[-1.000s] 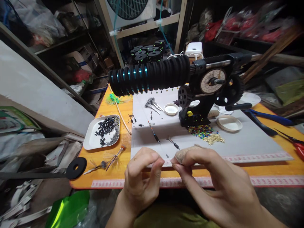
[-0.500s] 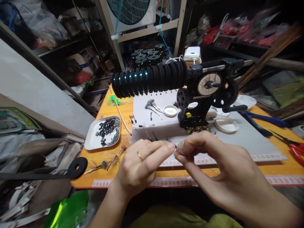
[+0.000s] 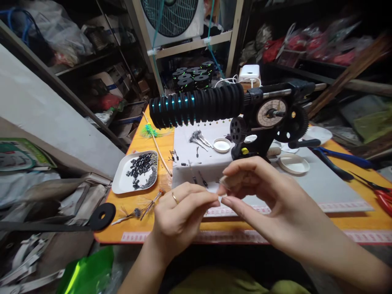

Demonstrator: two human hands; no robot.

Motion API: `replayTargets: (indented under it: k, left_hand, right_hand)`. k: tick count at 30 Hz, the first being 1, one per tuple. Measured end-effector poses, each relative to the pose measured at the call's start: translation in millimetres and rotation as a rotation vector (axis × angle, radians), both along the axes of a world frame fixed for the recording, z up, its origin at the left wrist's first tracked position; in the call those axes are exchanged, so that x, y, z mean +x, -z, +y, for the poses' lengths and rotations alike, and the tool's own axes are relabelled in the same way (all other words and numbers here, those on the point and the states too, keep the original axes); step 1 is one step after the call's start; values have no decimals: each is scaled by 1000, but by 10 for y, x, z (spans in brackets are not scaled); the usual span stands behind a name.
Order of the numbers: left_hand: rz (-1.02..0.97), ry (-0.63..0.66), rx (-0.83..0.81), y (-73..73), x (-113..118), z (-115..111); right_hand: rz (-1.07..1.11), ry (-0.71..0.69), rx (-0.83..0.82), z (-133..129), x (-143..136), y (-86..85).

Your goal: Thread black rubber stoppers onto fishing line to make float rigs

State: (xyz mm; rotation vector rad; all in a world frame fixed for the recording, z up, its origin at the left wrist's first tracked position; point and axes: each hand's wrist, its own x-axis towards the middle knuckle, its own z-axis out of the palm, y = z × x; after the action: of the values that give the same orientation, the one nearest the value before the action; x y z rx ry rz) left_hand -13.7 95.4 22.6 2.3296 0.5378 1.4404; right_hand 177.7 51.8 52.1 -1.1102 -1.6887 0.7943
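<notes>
Over the table's front part, my left hand (image 3: 180, 218), with a ring on one finger, is closed in a pinch. What sits between its fingertips is too small and hidden to name. My right hand (image 3: 269, 200) is curled opposite, its thumb and a finger with a pale wrap (image 3: 226, 181) meeting close to the left fingertips. A tiny whitish bit shows between the two hands, but its kind is unclear. Just beyond them, a few thin dark pieces with small stems (image 3: 202, 179) lie on the grey board (image 3: 324, 188).
Behind stands a geared winding machine (image 3: 269, 114) carrying a row of black foam spools (image 3: 196, 106). At left is a white tray (image 3: 119, 183) of small black cylinders; a black foam ring (image 3: 103, 216) sits at the table edge. Pliers (image 3: 346, 157) and red-handled scissors (image 3: 384, 202) lie right.
My right hand's fingers have lifted and spread a little, shifting left over the left fingertips. The left hand keeps its pinch. The whole view has shifted slightly.
</notes>
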Motion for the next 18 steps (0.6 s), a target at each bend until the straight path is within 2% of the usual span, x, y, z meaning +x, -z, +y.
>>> replayTargets:
  k: [3, 5, 8, 10, 13, 18]
  left_hand:
    - [-106, -65, -197, 19, 13, -98]
    - [-133, -91, -301, 35, 8, -160]
    - [-149, -110, -361, 46, -18, -213]
    - [-144, -121, -361, 46, -41, -217]
    - [-120, -136, -363, 50, -70, -194]
    - [-72, -146, -332, 53, -75, -164]
  right_hand:
    - [294, 14, 13, -20, -89, 85]
    - [337, 63, 121, -23, -129, 144]
    - [13, 87, 406, -17, -109, 208]
    - [-253, 55, 524, -19, -57, 222]
    - [-382, 67, 510, -42, 7, 197]
    - [-264, 112, 361, -76, 32, 151]
